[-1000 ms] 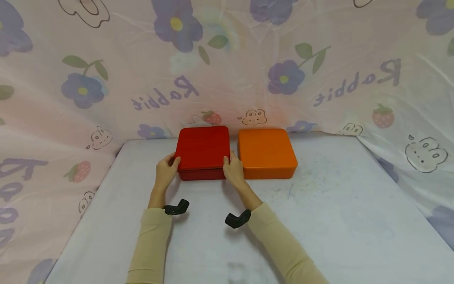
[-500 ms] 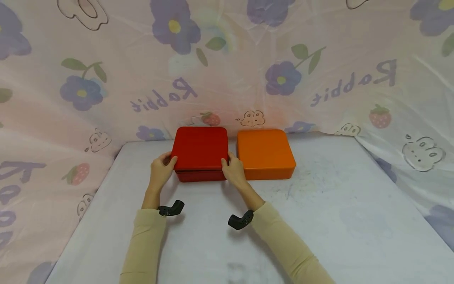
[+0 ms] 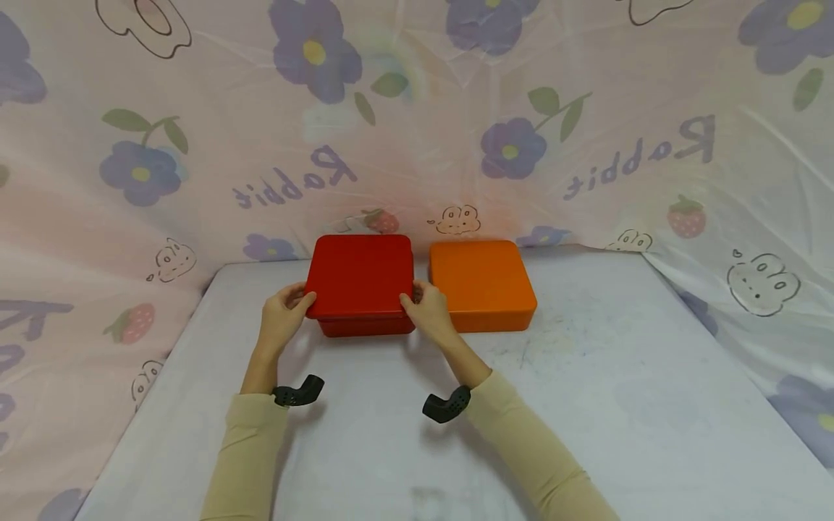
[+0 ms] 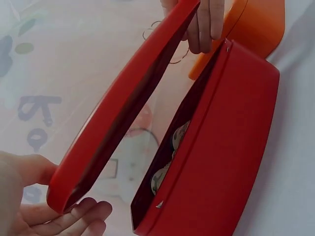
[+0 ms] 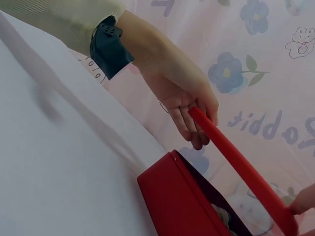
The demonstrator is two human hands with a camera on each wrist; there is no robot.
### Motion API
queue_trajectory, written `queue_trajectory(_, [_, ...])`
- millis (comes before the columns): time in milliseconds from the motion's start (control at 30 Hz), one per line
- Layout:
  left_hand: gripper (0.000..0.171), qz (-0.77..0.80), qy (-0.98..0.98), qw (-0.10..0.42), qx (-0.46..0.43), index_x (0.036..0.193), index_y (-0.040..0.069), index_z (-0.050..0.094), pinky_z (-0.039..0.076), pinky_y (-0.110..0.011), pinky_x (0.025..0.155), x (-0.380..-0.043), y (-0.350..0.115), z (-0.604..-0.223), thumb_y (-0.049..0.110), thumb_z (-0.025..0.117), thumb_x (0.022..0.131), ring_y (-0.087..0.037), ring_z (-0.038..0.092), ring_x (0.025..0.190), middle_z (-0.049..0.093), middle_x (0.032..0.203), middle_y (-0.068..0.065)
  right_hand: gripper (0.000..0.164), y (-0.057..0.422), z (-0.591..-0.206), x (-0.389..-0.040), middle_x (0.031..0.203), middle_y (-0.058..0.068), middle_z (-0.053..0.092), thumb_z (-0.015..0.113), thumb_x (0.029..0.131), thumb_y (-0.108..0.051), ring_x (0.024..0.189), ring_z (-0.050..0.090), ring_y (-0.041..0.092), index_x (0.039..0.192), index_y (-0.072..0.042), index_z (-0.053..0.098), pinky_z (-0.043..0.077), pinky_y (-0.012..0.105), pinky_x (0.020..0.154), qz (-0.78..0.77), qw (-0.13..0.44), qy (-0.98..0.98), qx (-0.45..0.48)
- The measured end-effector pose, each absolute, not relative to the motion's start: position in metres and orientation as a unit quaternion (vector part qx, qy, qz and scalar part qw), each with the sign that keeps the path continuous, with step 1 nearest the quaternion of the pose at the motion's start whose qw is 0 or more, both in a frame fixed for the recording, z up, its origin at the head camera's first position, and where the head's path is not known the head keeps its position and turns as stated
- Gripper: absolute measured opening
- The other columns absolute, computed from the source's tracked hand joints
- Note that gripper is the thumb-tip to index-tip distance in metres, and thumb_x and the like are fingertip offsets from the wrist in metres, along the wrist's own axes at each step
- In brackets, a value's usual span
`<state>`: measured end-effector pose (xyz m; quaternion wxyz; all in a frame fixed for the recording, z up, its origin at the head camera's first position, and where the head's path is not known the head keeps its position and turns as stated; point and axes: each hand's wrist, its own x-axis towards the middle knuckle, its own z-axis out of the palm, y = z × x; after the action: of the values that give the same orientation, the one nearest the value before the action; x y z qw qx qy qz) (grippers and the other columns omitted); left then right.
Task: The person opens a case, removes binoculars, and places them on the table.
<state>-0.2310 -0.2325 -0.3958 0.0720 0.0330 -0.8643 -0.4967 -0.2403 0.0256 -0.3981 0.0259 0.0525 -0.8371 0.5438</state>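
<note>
The left hand (image 3: 281, 322) and the right hand (image 3: 426, 312) held the red lid (image 3: 360, 276) by its two near corners — one hand at each side. The lid was raised at its near edge, clear of the red box (image 3: 366, 326) beneath it, so a gap showed between the two. In the left wrist view the left hand's fingers (image 4: 78, 216) curled under the lid's corner with the thumb against its edge, pinching it, and the right hand's fingers (image 4: 206, 22) curled over the far corner. In the right wrist view the left hand's fingers (image 5: 194, 130) cupped the lid's rim from below. Through the gap, small round patterned pieces (image 4: 162, 177) lay inside the box; what they were I cannot tell.

The box stood on the pale tabletop (image 3: 586, 376), near its back edge, with an orange box (image 3: 482, 284) just beside it on the right, lid on. A flowered cloth (image 3: 586, 145) printed with "Rabbit" hung behind and to both sides. Both arms wore beige sleeves (image 3: 521, 449) — with a black wrist mount (image 3: 446, 405) on each.
</note>
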Motion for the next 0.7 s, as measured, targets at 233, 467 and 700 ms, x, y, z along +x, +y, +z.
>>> queue_trajectory(233, [0.049, -0.494, -0.866, 0.071, 0.017, 0.137, -0.005, 0.048, 0.04, 0.002, 0.074, -0.226, -0.234, -0.389, 0.021, 0.055, 0.097, -0.036, 0.061, 0.118, 0.06, 0.13, -0.027, 0.041, 0.028, -0.395, -0.242, 0.111, 0.026, 0.067, 0.065, 0.089, -0.01, 0.099, 0.067, 0.035, 0.123, 0.011, 0.056, 0.057, 0.04, 0.09, 0.541, 0.019, -0.84, 0.042])
queue_trajectory(467, [0.049, -0.476, -0.877, 0.068, 0.008, 0.137, -0.005, 0.048, 0.04, 0.001, 0.073, -0.222, -0.237, -0.387, 0.022, 0.056, 0.097, -0.037, 0.062, 0.115, 0.061, 0.129, -0.028, 0.045, 0.029, -0.39, -0.24, 0.112, 0.025, 0.067, 0.066, 0.088, -0.011, 0.097, 0.067, 0.032, 0.126, 0.011, 0.054, 0.058, 0.038, 0.089, 0.532, 0.004, -0.846, 0.043])
queue_trajectory(700, [0.052, -0.483, -0.874, 0.056, -0.01, 0.137, -0.007, 0.046, 0.042, 0.001, 0.074, -0.218, -0.243, -0.386, 0.022, 0.057, 0.096, -0.039, 0.061, 0.116, 0.059, 0.13, -0.029, 0.049, 0.032, -0.384, -0.238, 0.108, 0.024, 0.066, 0.069, 0.086, -0.011, 0.093, 0.066, 0.03, 0.126, 0.01, 0.054, 0.058, 0.036, 0.088, 0.527, -0.003, -0.848, 0.056])
